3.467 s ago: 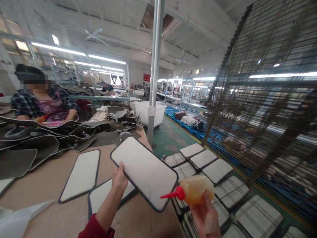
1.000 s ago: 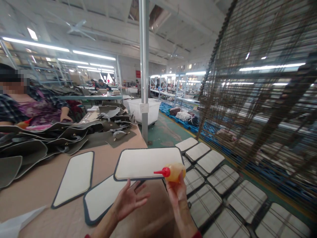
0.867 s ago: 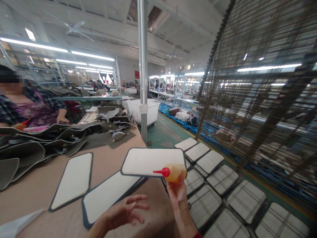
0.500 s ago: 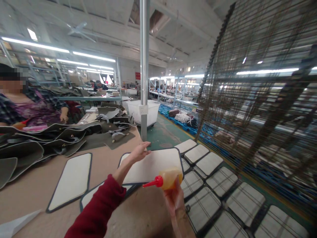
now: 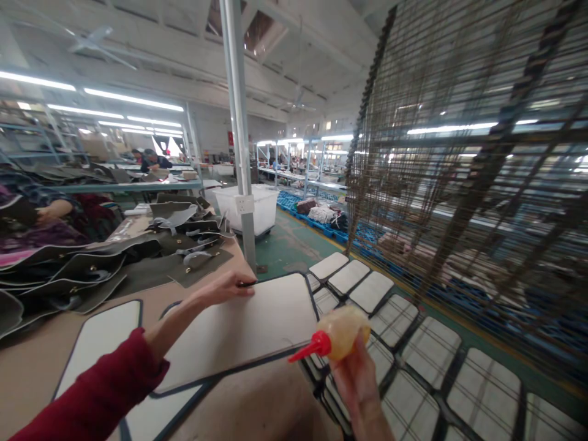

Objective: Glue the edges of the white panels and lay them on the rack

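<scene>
White panel (image 5: 271, 321) | left hand (image 5: 227, 288) now pinching far edge, earlier spread | right hand (image 5: 356, 376) gripping bottle (image 5: 342, 327)

Cool white fluorescent tubes (image 5: 133, 99) burn out to streaks at the upper left, and a further tube (image 5: 452, 128) glares through the wire mesh (image 5: 459, 177) at the upper right, where fine strands smear. The ceiling (image 5: 156, 67) stays dim grey. Soft shade falls across the pale panel (image 5: 266, 312) and the tabletop (image 5: 257, 392) at bottom centre. The squeeze bottle (image 5: 343, 331) looks slightly blurred, the distant shelving (image 5: 307, 168) hazy, and wide-angle stretching pulls at the edges.
</scene>
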`<action>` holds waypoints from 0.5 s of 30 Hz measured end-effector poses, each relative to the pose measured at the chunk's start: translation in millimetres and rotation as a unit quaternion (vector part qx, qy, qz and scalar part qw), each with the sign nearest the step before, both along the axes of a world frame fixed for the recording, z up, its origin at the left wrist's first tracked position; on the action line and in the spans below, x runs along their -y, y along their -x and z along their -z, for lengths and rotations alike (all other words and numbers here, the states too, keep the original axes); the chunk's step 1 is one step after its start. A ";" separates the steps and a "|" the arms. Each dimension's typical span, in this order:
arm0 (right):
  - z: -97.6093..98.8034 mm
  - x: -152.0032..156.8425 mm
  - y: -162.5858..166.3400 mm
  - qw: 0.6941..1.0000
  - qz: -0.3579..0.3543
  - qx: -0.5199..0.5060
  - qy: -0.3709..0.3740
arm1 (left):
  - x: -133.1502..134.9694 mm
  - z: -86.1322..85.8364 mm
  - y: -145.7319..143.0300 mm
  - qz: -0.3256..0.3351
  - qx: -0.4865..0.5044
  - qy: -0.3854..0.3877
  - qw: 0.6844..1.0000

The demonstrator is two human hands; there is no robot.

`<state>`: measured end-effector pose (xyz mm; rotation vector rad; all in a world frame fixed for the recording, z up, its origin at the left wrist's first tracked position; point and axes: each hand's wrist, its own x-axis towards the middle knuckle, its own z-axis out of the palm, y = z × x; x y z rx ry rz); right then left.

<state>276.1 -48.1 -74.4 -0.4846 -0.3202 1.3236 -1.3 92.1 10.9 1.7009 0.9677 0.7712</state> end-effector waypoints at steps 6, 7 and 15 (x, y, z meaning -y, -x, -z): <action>-72.0 -33.4 -54.8 0.980 0.137 0.110 -0.089 | 32.7 -20.0 18.1 0.092 -0.051 0.071 0.992; -81.2 -37.8 -59.2 0.977 0.140 0.126 -0.103 | 36.5 -24.3 19.0 0.112 -0.065 0.072 0.989; -107.5 -40.5 -66.0 0.955 0.098 0.226 -0.166 | 56.6 -51.2 18.7 0.213 -0.126 0.050 0.968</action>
